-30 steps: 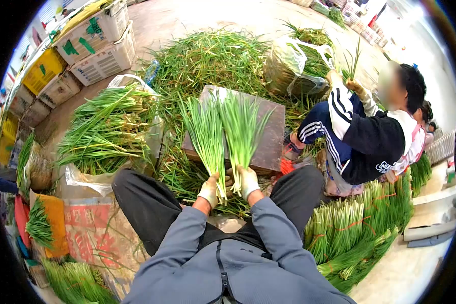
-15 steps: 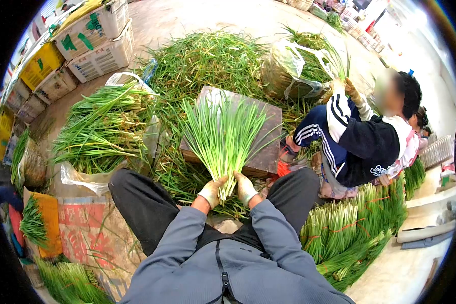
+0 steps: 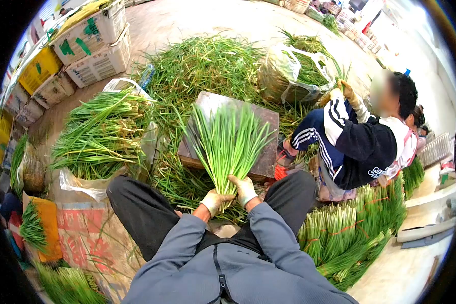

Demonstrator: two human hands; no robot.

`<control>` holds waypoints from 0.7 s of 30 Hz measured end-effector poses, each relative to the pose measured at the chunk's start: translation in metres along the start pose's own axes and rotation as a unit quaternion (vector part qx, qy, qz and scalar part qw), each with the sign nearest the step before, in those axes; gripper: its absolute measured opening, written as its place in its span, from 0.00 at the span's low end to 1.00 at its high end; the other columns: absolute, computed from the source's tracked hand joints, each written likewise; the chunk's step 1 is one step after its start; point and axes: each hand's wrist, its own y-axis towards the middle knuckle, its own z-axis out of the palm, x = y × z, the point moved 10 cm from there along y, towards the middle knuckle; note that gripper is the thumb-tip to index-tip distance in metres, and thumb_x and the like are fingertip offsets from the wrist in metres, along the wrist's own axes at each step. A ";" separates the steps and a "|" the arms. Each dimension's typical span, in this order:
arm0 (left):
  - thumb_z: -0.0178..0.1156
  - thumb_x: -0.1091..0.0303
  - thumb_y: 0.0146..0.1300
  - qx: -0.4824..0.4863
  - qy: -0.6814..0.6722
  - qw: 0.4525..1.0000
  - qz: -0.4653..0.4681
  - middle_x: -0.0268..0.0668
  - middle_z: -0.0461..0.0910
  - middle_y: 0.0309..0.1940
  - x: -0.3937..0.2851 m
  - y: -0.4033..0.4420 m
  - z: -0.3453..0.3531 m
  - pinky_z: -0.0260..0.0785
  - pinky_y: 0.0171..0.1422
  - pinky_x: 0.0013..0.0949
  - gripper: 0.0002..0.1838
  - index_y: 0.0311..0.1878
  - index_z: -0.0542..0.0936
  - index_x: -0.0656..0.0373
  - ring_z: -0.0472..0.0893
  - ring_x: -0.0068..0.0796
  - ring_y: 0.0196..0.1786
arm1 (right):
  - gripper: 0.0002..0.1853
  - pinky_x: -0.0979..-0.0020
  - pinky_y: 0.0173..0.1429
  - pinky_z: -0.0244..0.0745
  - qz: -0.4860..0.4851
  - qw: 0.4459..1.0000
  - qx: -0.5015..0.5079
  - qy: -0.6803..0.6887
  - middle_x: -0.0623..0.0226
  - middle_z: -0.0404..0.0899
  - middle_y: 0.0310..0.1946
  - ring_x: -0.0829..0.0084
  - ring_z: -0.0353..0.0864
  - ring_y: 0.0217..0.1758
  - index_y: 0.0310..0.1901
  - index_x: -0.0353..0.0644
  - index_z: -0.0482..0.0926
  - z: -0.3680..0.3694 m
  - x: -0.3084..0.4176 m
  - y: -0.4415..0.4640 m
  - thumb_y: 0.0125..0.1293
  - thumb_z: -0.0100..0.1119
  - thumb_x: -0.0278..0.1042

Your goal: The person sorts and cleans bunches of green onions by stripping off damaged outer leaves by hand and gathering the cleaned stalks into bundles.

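Observation:
One fanned bunch of long green stalks [image 3: 229, 147] stands between my knees, its pale lower ends in my hands and its leaves spread over a dark low board [image 3: 266, 119]. My left hand [image 3: 217, 201], in a pale glove, is closed at the bottom of the bunch. Slightly higher on the right side, my right hand [image 3: 244, 189], gloved too, wraps the stalks. The very ends of the stalks are hidden by the gloves. Loose green leaves [image 3: 180, 177] lie under and around the board.
A heap of leaves [image 3: 202, 66] lies behind the board. Left are a bagged pile of stalks [image 3: 104, 134] and stacked crates [image 3: 99, 63]. A seated person [image 3: 359, 142] on the right holds stalks near a full plastic bag [image 3: 278, 76]. Tied bundles [image 3: 339, 228] stand at lower right.
The two separate bunches, one in each hand, have come together into one. My right hand has shifted up along the stalks, and my left hand is now at their base.

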 end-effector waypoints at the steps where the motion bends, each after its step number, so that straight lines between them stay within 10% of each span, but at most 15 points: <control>1: 0.71 0.80 0.55 0.007 0.005 1.000 0.009 0.37 0.84 0.42 -0.003 -0.001 0.002 0.80 0.43 0.36 0.22 0.54 0.79 0.63 0.84 0.34 0.39 | 0.19 0.60 0.55 0.80 -0.002 1.000 -0.002 0.003 0.60 0.85 0.49 0.64 0.85 0.46 0.55 0.35 0.79 0.003 0.001 -0.003 0.65 0.65 0.33; 11: 0.64 0.82 0.60 -0.041 -0.006 0.999 0.016 0.40 0.84 0.42 0.019 0.019 -0.025 0.81 0.40 0.37 0.20 0.56 0.78 0.64 0.85 0.36 0.36 | 0.19 0.57 0.51 0.79 0.230 0.972 -0.015 0.046 0.56 0.86 0.46 0.61 0.85 0.47 0.55 0.38 0.81 -0.013 -0.046 -0.010 0.69 0.60 0.42; 14: 0.65 0.82 0.59 -0.056 -0.002 0.998 0.000 0.42 0.84 0.42 0.025 0.021 -0.032 0.81 0.39 0.38 0.18 0.54 0.79 0.65 0.85 0.35 0.36 | 0.27 0.60 0.48 0.81 0.082 0.784 0.035 -0.614 0.50 0.87 0.32 0.58 0.88 0.41 0.42 0.38 0.87 -0.026 0.021 0.003 0.63 0.65 0.59; 21: 0.67 0.81 0.58 -0.080 0.032 0.996 -0.019 0.43 0.85 0.37 0.016 0.007 -0.029 0.79 0.38 0.36 0.14 0.48 0.81 0.68 0.84 0.36 0.33 | 0.13 0.60 0.59 0.77 -0.280 0.765 0.024 -0.579 0.54 0.84 0.46 0.54 0.83 0.51 0.48 0.41 0.84 0.061 0.153 0.066 0.69 0.58 0.39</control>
